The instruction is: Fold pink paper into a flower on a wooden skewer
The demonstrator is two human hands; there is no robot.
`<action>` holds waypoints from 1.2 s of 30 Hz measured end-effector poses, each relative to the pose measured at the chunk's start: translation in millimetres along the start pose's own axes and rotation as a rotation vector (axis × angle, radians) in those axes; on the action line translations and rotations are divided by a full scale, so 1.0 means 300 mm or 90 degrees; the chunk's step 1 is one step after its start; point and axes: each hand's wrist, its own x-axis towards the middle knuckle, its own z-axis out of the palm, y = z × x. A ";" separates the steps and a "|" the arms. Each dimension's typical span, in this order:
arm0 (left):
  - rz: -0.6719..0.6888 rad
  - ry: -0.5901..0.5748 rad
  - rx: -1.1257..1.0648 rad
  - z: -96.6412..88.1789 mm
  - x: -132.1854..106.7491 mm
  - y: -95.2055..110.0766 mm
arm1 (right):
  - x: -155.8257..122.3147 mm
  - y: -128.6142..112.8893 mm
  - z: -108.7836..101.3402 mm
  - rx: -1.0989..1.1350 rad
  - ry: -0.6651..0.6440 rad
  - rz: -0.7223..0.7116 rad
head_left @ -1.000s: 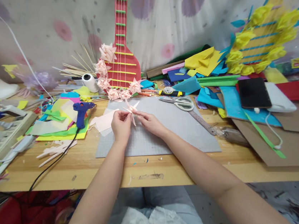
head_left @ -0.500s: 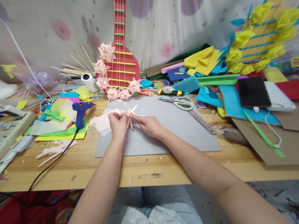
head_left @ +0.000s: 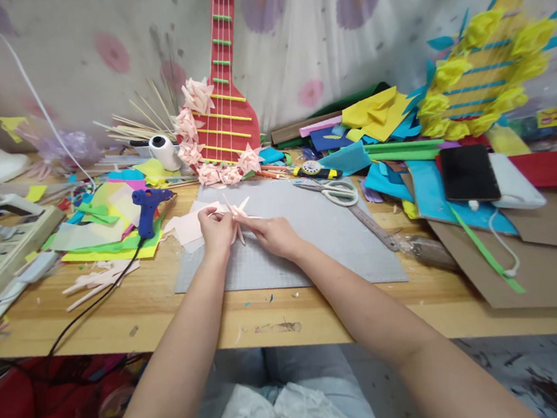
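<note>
Over the grey cutting mat [head_left: 343,248] both of my hands meet at a pale pink paper flower [head_left: 237,214] with pointed petals sticking out. My left hand [head_left: 216,231] is closed in a pinch on the flower's left side. My right hand [head_left: 275,235] is closed on its right side, fingers pointing left; the fingertips partly hide the flower's middle. Just left of my left hand lie sheets of pale pink paper [head_left: 183,228]. Behind the mat stands a red paper lute-like instrument [head_left: 228,121] with pink paper flowers [head_left: 198,96] along its left edge.
A blue glue gun [head_left: 148,210] rests on coloured paper at the left, its black cord crossing the table. Scissors [head_left: 341,193] and a ruler [head_left: 371,225] lie on the mat's right side. Further right are a phone [head_left: 469,174] and cardboard [head_left: 540,259]. A power strip [head_left: 26,244] sits far left.
The whole view has shifted very slightly. Both hands keep hold of the pink paper flower, which has tilted a little between the fingers.
</note>
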 end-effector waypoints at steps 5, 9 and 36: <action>0.002 -0.025 -0.015 -0.002 -0.001 -0.007 | 0.003 0.009 0.006 0.000 0.017 0.023; 0.048 -0.098 0.005 -0.003 -0.005 -0.012 | 0.003 0.033 0.001 0.023 0.044 0.066; 0.234 -0.080 0.236 -0.014 -0.037 -0.020 | 0.040 0.055 0.048 0.399 0.109 0.041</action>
